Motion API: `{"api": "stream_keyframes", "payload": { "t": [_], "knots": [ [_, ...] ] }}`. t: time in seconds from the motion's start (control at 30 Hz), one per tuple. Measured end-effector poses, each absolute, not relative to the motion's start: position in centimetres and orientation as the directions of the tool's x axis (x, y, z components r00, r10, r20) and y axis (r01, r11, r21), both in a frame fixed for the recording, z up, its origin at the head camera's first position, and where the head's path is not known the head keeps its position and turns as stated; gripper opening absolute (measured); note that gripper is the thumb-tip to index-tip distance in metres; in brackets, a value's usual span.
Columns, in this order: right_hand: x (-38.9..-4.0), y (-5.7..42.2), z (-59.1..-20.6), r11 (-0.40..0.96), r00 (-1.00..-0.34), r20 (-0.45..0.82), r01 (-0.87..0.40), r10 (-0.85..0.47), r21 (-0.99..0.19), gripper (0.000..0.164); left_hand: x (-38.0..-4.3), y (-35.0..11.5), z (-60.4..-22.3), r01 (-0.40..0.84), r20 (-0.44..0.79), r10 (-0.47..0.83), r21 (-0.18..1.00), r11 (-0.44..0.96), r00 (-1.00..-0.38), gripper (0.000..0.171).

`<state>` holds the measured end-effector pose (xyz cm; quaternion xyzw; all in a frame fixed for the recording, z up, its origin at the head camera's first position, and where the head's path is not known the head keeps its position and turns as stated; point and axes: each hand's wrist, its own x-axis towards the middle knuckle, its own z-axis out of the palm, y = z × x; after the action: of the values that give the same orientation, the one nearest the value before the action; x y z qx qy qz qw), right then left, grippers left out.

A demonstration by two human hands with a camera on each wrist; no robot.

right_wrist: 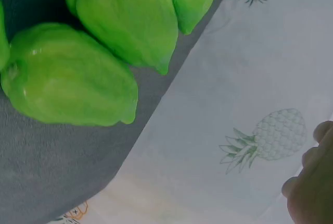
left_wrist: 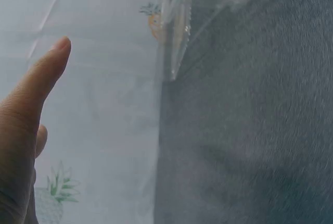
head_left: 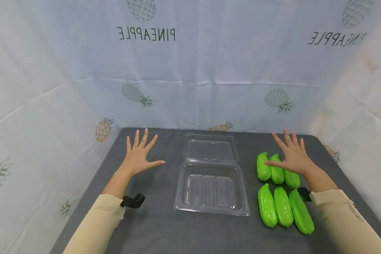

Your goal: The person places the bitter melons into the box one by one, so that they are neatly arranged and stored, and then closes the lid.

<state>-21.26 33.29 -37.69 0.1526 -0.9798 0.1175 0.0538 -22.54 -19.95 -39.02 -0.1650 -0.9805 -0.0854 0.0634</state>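
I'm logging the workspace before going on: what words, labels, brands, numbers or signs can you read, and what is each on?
"PINEAPPLE", mirror-reversed: upper left of the pineapple-print backdrop cloth.
"PINEAPPLE", mirror-reversed: upper right of the same cloth.
Right sleeve: small dark lettering, too small to read.
Clear plastic clamshell container: any marks are too small to read.

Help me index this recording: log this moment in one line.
left grip: spread, holding nothing | right grip: spread, holding nothing | clear plastic clamshell: lid open | six green gourd-like pieces: two rows, right of clamshell
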Motion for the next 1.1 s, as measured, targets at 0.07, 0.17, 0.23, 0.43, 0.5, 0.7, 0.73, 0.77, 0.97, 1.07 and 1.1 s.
{"api": "stream_keyframes", "payload": {
  "t": [0.07,0.17,0.23,0.43,0.5,0.7,0.73,0.77,0.97,1.07,1.1],
  "knots": [
    [-20.9,33.3,-37.8,0.923,-0.947,0.154,-0.311,-0.282,-0.225,0.11,-22.2,-19.7,-39.4,0.341,0.16,0.314,0.179,0.923,-0.936,0.099],
    [-20.2,33.0,-38.0,0.915,-0.944,0.176,-0.318,-0.28,-0.249,0.11,-21.6,-19.3,-40.3,0.354,0.176,0.316,0.26,0.898,-0.932,0.097],
    [-19.6,32.8,-38.2,0.909,-0.943,0.186,-0.32,-0.277,-0.268,0.111,-21.0,-18.8,-40.9,0.36,0.184,0.314,0.331,0.873,-0.931,0.096],
    [-17.4,31.9,-39.2,0.882,-0.945,0.194,-0.316,-0.262,-0.349,0.109,-19.0,-17.3,-42.8,0.335,0.181,0.283,0.586,0.738,-0.942,0.09],
    [-16.6,31.5,-39.6,0.867,-0.945,0.207,-0.318,-0.255,-0.384,0.107,-18.4,-16.7,-43.5,0.326,0.183,0.277,0.67,0.667,-0.943,0.087],
    [-14.2,30.1,-41.1,0.809,-0.941,0.255,-0.324,-0.223,-0.49,0.099,-16.6,-15.1,-45.8,0.287,0.193,0.252,0.86,0.421,-0.948,0.076],
    [-13.8,29.9,-41.3,0.799,-0.942,0.256,-0.321,-0.216,-0.508,0.098,-16.4,-14.9,-46.1,0.279,0.195,0.244,0.88,0.385,-0.95,0.075],
    [-13.5,29.6,-41.6,0.79,-0.945,0.254,-0.314,-0.207,-0.526,0.097,-16.2,-14.7,-46.5,0.274,0.199,0.234,0.896,0.35,-0.952,0.072],
    [-11.7,28.6,-42.4,0.735,-0.977,0.16,-0.211,-0.141,-0.644,0.093,-15.7,-13.4,-47.5,0.245,0.21,0.196,0.953,0.178,-0.958,0.065],
    [-11.0,28.1,-43.0,0.709,-0.984,0.134,-0.176,-0.116,-0.683,0.091,-15.5,-12.8,-47.8,0.215,0.191,0.189,0.97,0.115,-0.963,0.064],
    [-10.8,27.9,-43.1,0.7,-0.986,0.129,-0.166,-0.105,-0.694,0.09,-15.4,-12.6,-48.0,0.202,0.18,0.189,0.974,0.101,-0.965,0.064]
  ]
}}
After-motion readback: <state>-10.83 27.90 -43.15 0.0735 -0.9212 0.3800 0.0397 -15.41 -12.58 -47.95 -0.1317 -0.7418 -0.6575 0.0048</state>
